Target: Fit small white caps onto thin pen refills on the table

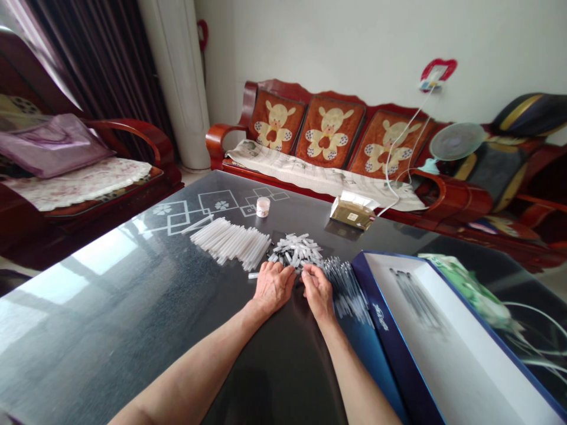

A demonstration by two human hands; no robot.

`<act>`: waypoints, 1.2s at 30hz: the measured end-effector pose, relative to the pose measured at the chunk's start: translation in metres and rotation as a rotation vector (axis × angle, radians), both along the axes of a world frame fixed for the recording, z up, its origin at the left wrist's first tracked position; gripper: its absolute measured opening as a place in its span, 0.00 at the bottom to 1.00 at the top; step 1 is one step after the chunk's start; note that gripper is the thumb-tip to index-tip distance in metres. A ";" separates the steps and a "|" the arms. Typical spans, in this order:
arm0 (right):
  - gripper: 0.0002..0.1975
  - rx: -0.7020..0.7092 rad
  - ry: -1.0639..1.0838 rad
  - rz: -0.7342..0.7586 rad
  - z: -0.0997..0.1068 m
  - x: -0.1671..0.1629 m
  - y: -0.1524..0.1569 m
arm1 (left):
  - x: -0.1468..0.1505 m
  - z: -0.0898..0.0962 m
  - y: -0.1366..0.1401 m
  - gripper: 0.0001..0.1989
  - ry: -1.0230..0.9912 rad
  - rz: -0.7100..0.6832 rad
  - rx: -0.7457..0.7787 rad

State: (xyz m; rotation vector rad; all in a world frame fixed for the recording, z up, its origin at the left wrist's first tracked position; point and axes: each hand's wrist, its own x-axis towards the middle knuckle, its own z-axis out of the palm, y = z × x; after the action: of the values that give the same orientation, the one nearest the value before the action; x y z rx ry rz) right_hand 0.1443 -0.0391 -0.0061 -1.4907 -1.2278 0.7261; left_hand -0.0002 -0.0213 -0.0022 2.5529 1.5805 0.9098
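Observation:
My left hand [273,284] is closed low over the table, fingers curled round a translucent white pen barrel [253,275] whose end sticks out to its left. Close beside it, my right hand [317,290] makes a pinch; whatever its fingertips hold is hidden. Just beyond both hands lies a heap of small white and black pen parts [302,248]. To the left of the heap, many white tubes [230,241] are laid side by side. At my right hand's outer side, thin dark pen refills [348,289] lie in a loose bunch.
A blue-rimmed white box [447,348] with several pens [414,295] inside stands at the right. A green plastic bag [465,286] and white cords are past it. Farther back on the dark table [177,313] are a small round jar [263,207] and a tissue box [353,211].

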 end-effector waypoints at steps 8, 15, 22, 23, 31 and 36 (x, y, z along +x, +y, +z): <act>0.17 0.057 -0.047 0.028 -0.002 0.001 0.001 | 0.000 0.000 0.000 0.14 0.011 0.004 -0.009; 0.21 -0.037 0.006 -0.020 0.003 -0.002 0.000 | 0.000 0.000 0.000 0.14 0.006 0.001 0.001; 0.21 -0.007 -0.024 0.019 0.000 -0.001 -0.001 | 0.000 -0.001 0.000 0.14 0.004 0.003 -0.008; 0.21 -0.006 -0.022 0.022 0.000 0.000 -0.001 | 0.000 -0.001 0.000 0.14 0.003 0.003 -0.009; 0.22 -0.034 -0.013 -0.008 0.000 -0.002 0.000 | 0.000 -0.001 0.000 0.15 0.010 0.001 -0.008; 0.24 -0.016 0.127 -0.040 -0.002 0.000 0.000 | 0.000 0.001 0.000 0.15 0.009 0.005 -0.032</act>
State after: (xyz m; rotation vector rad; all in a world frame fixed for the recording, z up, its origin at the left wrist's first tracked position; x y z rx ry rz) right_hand 0.1440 -0.0388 -0.0083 -1.4555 -1.0962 0.7927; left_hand 0.0003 -0.0213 -0.0013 2.5364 1.5913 0.8667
